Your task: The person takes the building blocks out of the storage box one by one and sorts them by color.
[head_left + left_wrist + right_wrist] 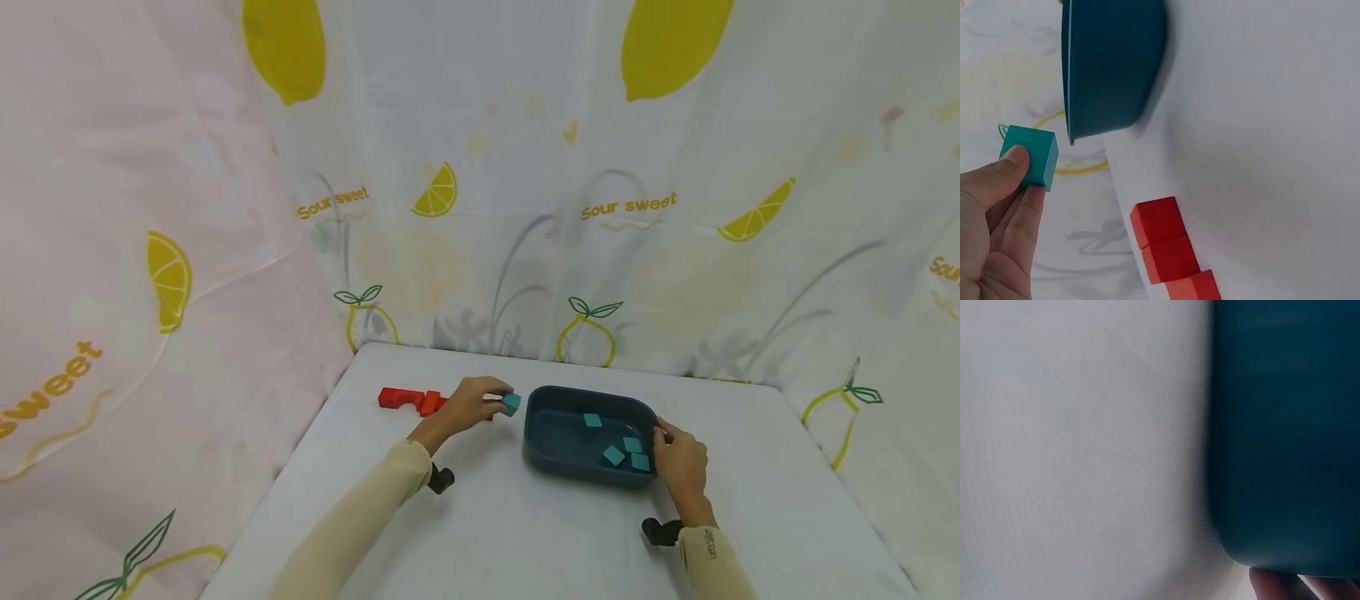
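Note:
Between thumb and fingers, my left hand (pixel 470 403) pinches a teal cube (pixel 1030 156), held up off the table just left of the dark blue bin (pixel 577 477). My right hand (pixel 681 461) grips the bin's right end, with the thumb at the rim. Several teal blocks (pixel 592 420) lie on the bin's floor, mostly toward its right side. In the right wrist view the bin's wall (pixel 1285 437) fills the right half, and only fingertips (pixel 1272 584) show at its lower edge.
Red blocks (pixel 401 398) stand in a row on the white table (pixel 480 533) behind the left hand, one with an arched cut-out. A lemon-print curtain (pixel 480 250) hangs behind the table and on its left side.

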The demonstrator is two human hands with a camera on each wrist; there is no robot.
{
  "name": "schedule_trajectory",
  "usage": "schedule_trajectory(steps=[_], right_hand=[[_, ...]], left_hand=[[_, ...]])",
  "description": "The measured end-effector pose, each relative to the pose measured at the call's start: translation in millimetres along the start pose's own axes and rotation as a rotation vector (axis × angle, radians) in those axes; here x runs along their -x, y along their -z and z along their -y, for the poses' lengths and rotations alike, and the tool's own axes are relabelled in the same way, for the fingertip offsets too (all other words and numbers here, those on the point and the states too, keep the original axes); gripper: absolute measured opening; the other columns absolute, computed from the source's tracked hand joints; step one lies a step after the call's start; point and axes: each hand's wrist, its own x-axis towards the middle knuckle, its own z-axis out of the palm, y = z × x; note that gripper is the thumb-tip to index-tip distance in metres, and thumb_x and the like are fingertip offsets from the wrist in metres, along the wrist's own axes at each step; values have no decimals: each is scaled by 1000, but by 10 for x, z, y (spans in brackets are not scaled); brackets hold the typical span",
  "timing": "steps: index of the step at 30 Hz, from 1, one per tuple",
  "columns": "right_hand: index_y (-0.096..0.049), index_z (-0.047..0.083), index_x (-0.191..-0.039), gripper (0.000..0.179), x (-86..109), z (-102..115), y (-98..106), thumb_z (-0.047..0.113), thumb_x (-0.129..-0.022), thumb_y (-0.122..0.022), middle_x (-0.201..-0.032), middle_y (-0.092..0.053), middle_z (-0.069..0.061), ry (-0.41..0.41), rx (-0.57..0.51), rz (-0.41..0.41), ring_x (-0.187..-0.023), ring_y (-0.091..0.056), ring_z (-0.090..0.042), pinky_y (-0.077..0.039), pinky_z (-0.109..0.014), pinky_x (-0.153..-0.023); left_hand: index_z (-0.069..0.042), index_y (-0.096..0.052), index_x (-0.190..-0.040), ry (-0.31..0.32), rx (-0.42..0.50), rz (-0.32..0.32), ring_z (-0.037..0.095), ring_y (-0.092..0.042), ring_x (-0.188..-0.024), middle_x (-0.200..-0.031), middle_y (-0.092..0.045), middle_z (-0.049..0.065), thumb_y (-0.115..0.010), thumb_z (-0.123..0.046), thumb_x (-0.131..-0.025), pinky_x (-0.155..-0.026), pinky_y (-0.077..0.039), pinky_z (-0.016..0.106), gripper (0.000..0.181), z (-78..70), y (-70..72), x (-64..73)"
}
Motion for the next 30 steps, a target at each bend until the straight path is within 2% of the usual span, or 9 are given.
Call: schedule_trajectory(steps=[3, 7, 12, 17, 22, 30], right_hand=[[-62, -1, -128, 35, 9, -7, -4, 16, -98, -54, -104, -68, -27, -2, 3, 5, -85, -66, -37, -52, -49, -65], [-61, -1, -128, 35, 17, -11, -8, 16, -98, -53, -104, -68, -27, -9, 7, 4, -85, -65, -37, -53, -49, -66], [-62, -2, -126, 34, 2, -15, -16, 15, -98, -53, -104, -68, -28, 16, 2, -15, -86, -66, -39, -53, -51, -68], [-62, -2, -126, 34, -21, -6, -5, 15, -98, -53, -104, -67, -28, 20, 1, -21, -85, -66, -38, -53, -51, -67], [-62, -2, -127, 34, -40, 1, 14, 15, -99, -53, -106, -67, -28, 9, -3, -13, -87, -66, -38, -53, -51, -69], [-61, -2, -128, 35, -11, -18, 2, 15, -99, -53, -106, -67, -28, -13, -1, 11, -86, -65, -37, -52, -50, -68]], left_hand=[[4, -67, -116, 9, -44, -21, 22, -67, -101, -111, -69, 11, -76, -5, -84, -88, -53, 30, 34, 59, 11, 96], [1, -68, -116, 71, -109, -30, 20, -63, -102, -111, -70, 7, -77, -8, -83, -93, -51, 33, 35, 109, 22, 201], [-2, -67, -120, 142, -94, -4, 20, -61, -104, -115, -68, 4, -77, -13, -84, -93, -51, 36, 39, 132, 35, 353], [-4, -67, -120, 137, -18, 15, 21, -64, -103, -113, -68, 4, -76, -14, -85, -90, -53, 43, 38, 147, 32, 515], [-7, -68, -120, 118, 7, 11, 17, -65, -103, -113, -68, 2, -76, -12, -85, -90, -53, 43, 37, 181, -2, 623], [-3, -66, -121, 142, 27, 73, 12, -63, -105, -113, -68, -3, -74, -13, -87, -91, -52, 29, 37, 180, -104, 804]])
